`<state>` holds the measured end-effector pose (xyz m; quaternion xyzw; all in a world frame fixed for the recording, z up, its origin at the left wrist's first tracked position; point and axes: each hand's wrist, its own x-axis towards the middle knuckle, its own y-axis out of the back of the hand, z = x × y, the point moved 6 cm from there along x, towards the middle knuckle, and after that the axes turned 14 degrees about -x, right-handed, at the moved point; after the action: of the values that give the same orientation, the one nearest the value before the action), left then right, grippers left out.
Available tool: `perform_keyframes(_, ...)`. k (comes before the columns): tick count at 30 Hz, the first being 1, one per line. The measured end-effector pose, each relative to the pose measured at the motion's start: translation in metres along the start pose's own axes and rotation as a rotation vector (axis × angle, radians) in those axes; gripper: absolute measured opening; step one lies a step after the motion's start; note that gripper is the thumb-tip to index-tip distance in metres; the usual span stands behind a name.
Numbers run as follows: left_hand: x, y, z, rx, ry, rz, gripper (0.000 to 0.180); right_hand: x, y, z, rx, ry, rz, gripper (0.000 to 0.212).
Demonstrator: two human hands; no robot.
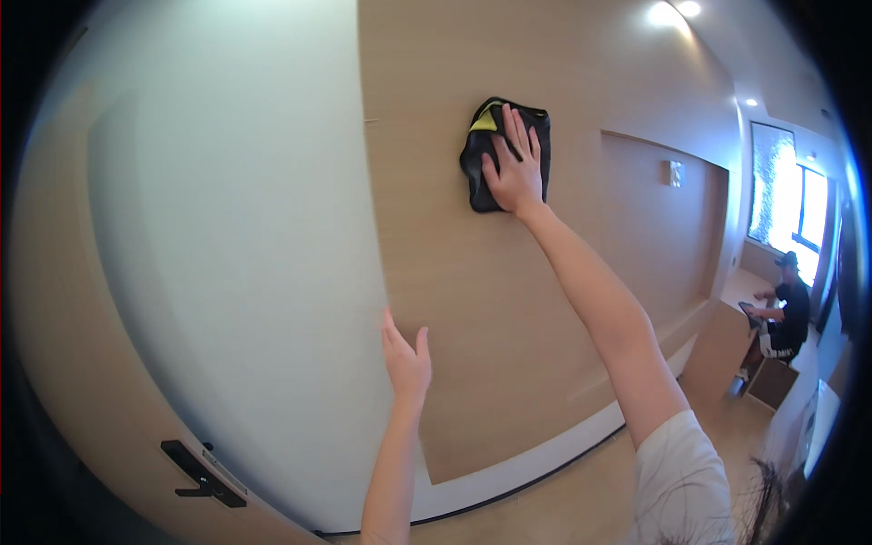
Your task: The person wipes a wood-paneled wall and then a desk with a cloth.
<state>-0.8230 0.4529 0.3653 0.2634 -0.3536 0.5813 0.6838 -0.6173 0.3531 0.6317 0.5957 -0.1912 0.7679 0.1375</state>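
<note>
A black cloth [481,174] with a yellow-green folded corner lies flat against the light wood-grain wall panel [481,318]. My right hand [518,173] holds it there, palm on the cloth and fingers stretched upward across it. Lower down and to the left is my left hand [405,360], open and empty. Its fingers point up and its thumb stands apart, beside the seam between the wood panel and the white wall [245,236]. Whether the left fingertips touch the surface, I cannot tell.
A wooden door [100,318] with a black handle and lock [202,474] stands at the left. The panel has a recess [663,213] on the right. Farther off, a person in dark clothes [792,309] sits near a wooden desk [718,350] and a bright window [808,213].
</note>
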Motion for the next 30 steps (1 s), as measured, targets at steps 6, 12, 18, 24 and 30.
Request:
perform_keyframes(6, -0.013, -0.012, -0.016, 0.066, -0.267, 0.196, 0.066, 0.026, -0.022, 0.057, -0.168, -0.482, -0.073, 0.057)
perform_keyframes(12, -0.015, -0.018, -0.027, 0.132, -0.225, 0.254, 0.067, 0.055, -0.022, 0.013, -0.249, -0.624, 0.021, 0.057)
perform_keyframes(18, -0.009, -0.010, -0.034, 0.109, -0.240, 0.222, 0.064, 0.051, -0.009, -0.049, -0.002, 0.051, 0.083, 0.049)
perform_keyframes(24, -0.050, -0.084, 0.041, 0.393, -0.396, 0.155, 0.072, 0.056, 0.004, -0.017, 0.106, 0.276, 0.012, 0.047)
perform_keyframes(30, -0.099, -0.213, 0.071, 0.285, -0.473, -0.153, 0.073, 0.066, -0.009, 0.044, 0.038, 0.289, 0.099, 0.064)
